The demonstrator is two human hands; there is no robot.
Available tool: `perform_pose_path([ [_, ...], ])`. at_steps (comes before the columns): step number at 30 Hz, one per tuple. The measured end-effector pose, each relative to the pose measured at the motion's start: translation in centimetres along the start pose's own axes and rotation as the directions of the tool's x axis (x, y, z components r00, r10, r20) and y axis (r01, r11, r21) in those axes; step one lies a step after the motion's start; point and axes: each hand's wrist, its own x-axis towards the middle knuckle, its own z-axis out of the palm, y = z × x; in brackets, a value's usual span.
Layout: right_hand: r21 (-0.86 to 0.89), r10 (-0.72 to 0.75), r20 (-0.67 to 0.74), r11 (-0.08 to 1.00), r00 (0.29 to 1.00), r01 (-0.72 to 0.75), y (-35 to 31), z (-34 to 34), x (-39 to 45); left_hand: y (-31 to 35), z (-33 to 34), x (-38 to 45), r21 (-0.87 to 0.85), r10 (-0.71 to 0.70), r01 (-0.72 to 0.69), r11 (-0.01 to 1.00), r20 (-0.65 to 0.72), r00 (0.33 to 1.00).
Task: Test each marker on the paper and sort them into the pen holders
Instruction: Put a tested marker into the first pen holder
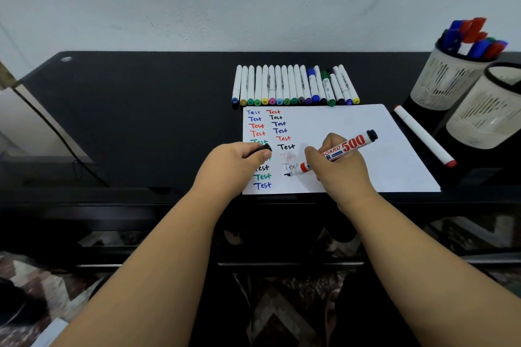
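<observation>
Right hand [342, 169] fingers grip marker [338, 151] on paper [352, 121]; left hand [236, 160] apparently pinches cap [262, 148]

A: What is the person wearing?
B: Nothing shows on either forearm; both are bare from the lower frame edge up to the wrists, no sleeves in sight.
A: Rings, a watch, bands?
B: None on the left hand [239, 162] or the right hand [339, 169]. Nails are short and unpainted.
</observation>
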Motion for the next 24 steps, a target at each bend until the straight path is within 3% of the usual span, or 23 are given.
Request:
perform_pose_path([
  [7,0.041,0.01,-0.068,0.999,0.998,-0.007,0.09,-0.32,0.27,-0.02,0.06,-0.02,-0.011,-0.002,0.002,1.0,0.001,1.0],
  [24,-0.018,-0.003,-0.03,1.0,1.0,0.002,0.28,-0.4,0.31,-0.06,0.17,0.01,-0.023,-0.023,0.023,0.999,-0.001,1.0],
])
